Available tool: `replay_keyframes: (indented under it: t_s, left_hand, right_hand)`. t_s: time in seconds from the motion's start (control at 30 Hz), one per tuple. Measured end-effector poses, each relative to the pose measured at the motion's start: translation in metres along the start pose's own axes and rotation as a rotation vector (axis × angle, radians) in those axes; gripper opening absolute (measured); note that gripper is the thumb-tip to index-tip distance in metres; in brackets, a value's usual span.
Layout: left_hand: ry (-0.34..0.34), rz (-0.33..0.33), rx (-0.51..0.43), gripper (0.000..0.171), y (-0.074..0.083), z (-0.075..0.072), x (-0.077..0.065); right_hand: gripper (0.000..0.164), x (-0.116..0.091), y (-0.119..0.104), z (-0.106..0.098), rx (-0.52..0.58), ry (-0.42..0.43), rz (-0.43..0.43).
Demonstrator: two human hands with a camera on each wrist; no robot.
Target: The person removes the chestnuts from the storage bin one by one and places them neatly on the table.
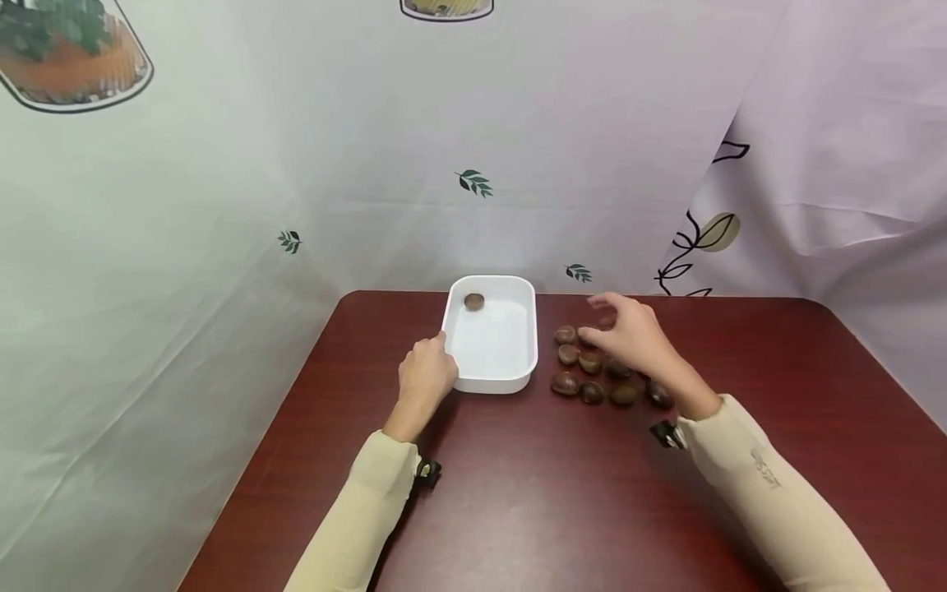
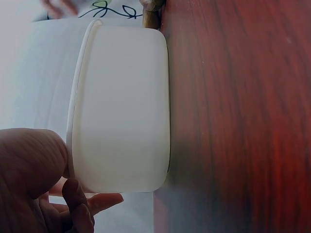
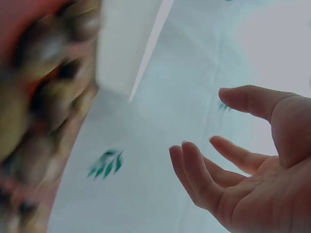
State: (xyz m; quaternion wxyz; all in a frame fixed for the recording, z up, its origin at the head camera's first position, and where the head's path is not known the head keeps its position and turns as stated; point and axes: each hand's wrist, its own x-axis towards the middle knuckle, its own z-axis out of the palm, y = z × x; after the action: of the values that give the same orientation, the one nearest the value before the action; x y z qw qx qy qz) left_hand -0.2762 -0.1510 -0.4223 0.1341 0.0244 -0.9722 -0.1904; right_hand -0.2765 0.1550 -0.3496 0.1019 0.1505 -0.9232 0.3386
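A white rectangular tray [image 1: 491,385] stands at the far side of the table, and one chestnut [image 1: 474,302] lies in its far left corner. My left hand [image 1: 427,370] grips the tray's left rim near its front corner; in the left wrist view the thumb and fingers meet round the white wall [image 2: 121,107]. To the right of the tray, several brown chestnuts [image 1: 590,363] lie in loose rows. Above their far part hovers my right hand [image 1: 638,335], partly covering some of them. Thumb and fingers [image 3: 192,165] are spread apart with nothing between them in the right wrist view.
The dark red wooden table [image 1: 473,493] has rounded far corners. Right behind it hangs a pale cloth backdrop [image 1: 370,148] with leaf prints, close to the tray's far end. A small black device [image 1: 427,472] is strapped at the left wrist, another [image 1: 667,435] at the right.
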Motion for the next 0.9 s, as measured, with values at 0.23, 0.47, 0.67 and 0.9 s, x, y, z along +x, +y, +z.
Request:
replay_keyframes:
  t_s: [0.23, 0.47, 0.67, 0.9]
  left_hand:
    - [0.009, -0.002, 0.005, 0.045, -0.001, 0.001, 0.0]
    - [0.025, 0.014, 0.012, 0.043, -0.001, 0.001, 0.0]
    - [0.026, 0.012, 0.025, 0.042, 0.0, 0.0, 0.0]
    - [0.024, 0.013, 0.029, 0.042, 0.001, 0.0, -0.001]
  right_hand:
    - [0.052, 0.042, -0.035, 0.04, 0.125, -0.03, -0.031]
    - [0.051, 0.07, -0.046, 0.077, 0.184, -0.051, 0.004]
    - [0.049, 0.086, -0.047, 0.1, 0.203, -0.059, 0.027]
    - [0.047, 0.104, -0.048, 0.121, 0.161, -0.08, 0.055]
